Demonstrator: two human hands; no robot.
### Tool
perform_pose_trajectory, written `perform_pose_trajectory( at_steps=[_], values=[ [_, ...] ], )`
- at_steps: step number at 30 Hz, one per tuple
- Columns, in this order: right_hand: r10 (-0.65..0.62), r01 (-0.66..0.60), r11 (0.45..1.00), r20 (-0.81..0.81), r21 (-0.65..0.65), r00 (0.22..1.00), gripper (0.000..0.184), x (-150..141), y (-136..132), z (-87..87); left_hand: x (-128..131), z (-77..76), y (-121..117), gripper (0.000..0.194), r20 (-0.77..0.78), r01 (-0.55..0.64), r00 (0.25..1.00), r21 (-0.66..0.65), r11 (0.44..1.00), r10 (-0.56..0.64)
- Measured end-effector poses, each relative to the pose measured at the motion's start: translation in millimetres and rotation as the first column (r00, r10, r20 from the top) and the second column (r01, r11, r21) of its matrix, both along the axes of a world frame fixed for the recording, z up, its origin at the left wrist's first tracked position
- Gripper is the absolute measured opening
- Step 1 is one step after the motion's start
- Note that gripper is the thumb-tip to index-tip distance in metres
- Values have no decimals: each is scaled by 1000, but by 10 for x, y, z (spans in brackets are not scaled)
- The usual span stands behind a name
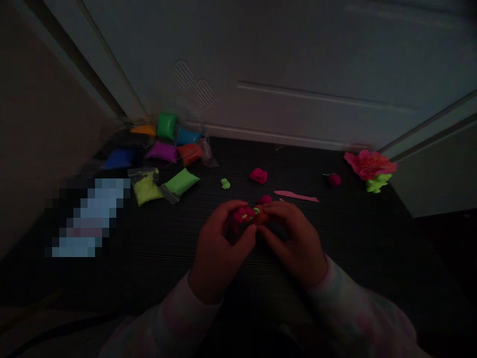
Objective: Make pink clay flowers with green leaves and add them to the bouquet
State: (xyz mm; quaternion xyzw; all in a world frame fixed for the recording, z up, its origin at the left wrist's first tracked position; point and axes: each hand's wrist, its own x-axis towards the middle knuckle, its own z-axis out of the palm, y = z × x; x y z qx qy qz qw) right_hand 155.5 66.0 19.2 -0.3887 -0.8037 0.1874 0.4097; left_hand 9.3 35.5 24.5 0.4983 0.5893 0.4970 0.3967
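Between my two hands is a small clay piece (pixel 244 215), dark pink with yellow and green bits, raised over the dark table. My left hand (pixel 222 243) is closed, thumb and fingers pinching its left side. The fingers of my right hand (pixel 294 238) pinch the right side, where an orange-red part shows beside a green bit. Just behind the fingers sits a dark pink ball (pixel 264 199). Farther back lie a dark pink clay lump (pixel 258 175) and a small light green lump (pixel 225 184). A pink plastic knife (pixel 296 196) rests beyond my right hand.
Bags of coloured clay (pixel 163 151) cluster at the back left, with a light green bag (pixel 181 183) nearest the middle. At right are a dark pink ball with a green stem (pixel 334 180) and a pink flower (pixel 370 165). A white panel (pixel 298 64) stands behind the table (pixel 167 263).
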Motion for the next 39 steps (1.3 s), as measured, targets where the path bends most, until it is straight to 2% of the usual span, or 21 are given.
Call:
perform_pose_trajectory(
  at_steps=[4,7,13,24,30,39],
  values=[
    [14,-17,998,-53,-63,998,34,6,-2,-1,12,10,2,41,146,25,989,11,1000,-26],
    [11,-30,987,-122,-157,992,31,-1,-8,-1,33,11,2,41,209,58,976,25,998,-62],
    [24,-113,940,-268,-322,963,29,-27,-23,-12,42,-22,-9,39,139,50,989,42,998,-55],
    [15,-55,975,-182,-215,983,25,-14,1,45,47,-57,10,33,24,7,1000,32,999,-8],
    [32,-97,953,-224,-287,974,21,-9,-9,25,33,-30,9,33,-72,3,997,47,999,1],
    [13,-72,955,-203,-288,979,24,-32,4,36,23,-56,7,31,-130,-20,991,75,997,30]
  ],
)
